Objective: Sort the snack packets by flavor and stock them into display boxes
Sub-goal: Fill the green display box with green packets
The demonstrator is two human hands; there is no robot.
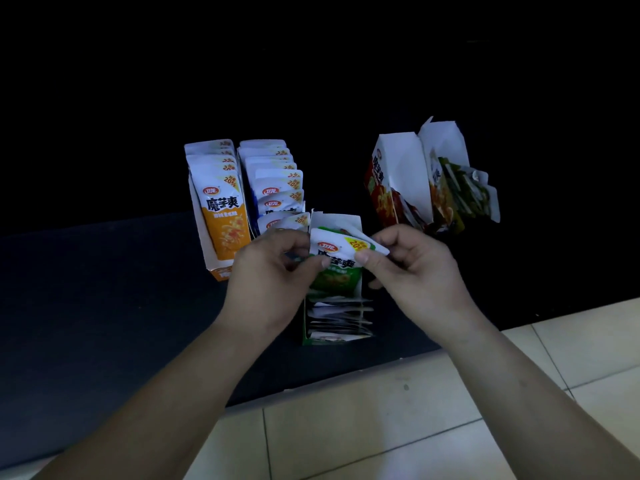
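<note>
Broadly, a dark surface (pixel 104 289) fills the far and left of the scene, and a pale tiled floor (pixel 381 410) lies near and to the right. On the far right stands a tilted red box (pixel 384 188) with its white flaps open and loose packets crowded against its right side; whether a second box holds those cannot be told. On the far left is one orange box (pixel 211 258) with a row of upright orange packets (pixel 225 216), and just to its right is one row of blue packets (pixel 277 188). The tops in both rows overlap too closely to count. One green box (pixel 306 327) stands near the centre, with packets lying in its near end. Two hands block its far end and the near end of the blue row. The left hand (pixel 266 271) and the right hand (pixel 419 268) each pinch a top corner of one green packet (pixel 332 261), which is upright over the green box.
</note>
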